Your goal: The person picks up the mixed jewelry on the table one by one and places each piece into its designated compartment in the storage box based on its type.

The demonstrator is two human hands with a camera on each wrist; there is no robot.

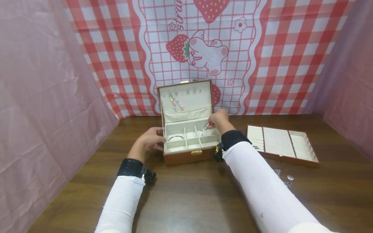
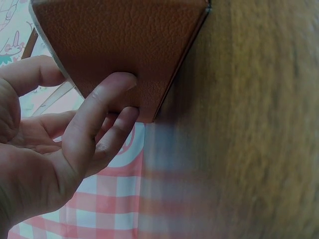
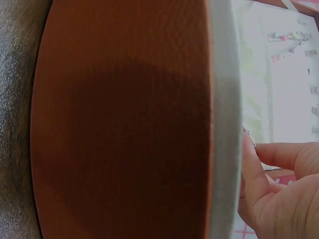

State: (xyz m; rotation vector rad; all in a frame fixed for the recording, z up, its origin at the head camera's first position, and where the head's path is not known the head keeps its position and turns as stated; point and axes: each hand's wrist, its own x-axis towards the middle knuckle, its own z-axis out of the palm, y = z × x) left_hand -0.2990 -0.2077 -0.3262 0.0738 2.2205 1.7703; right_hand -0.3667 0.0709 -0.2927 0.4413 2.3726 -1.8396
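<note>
I'm watching a person w/ both hands at a brown jewelry box (image 1: 190,158) that sits on the wood tbl (image 1: 186,200), its lid (image 1: 199,102) up. The L hand (image 1: 150,139) has loosely bent fingers, w/ tips touching the box's left side. The R hand (image 1: 220,120) is nearly closed, finger and thumb pinching a thin shiny piece (image 1: 205,127) over the back right slot (can't tell if its low end touches the bottom). A silver bracelet (image 1: 176,137) lies in the back left slot. Bright beady strings (image 1: 176,104), pink, blue, yellow etc., hang inside the lid. Off to the right there's a flat tray (image 1: 278,142) w/ 3 parts, & near it on the tbl a silver chain (image 1: 288,184) and a round shiny disc (image 1: 290,177). A strawberry cloth (image 1: 242,81) hangs behind.
</note>
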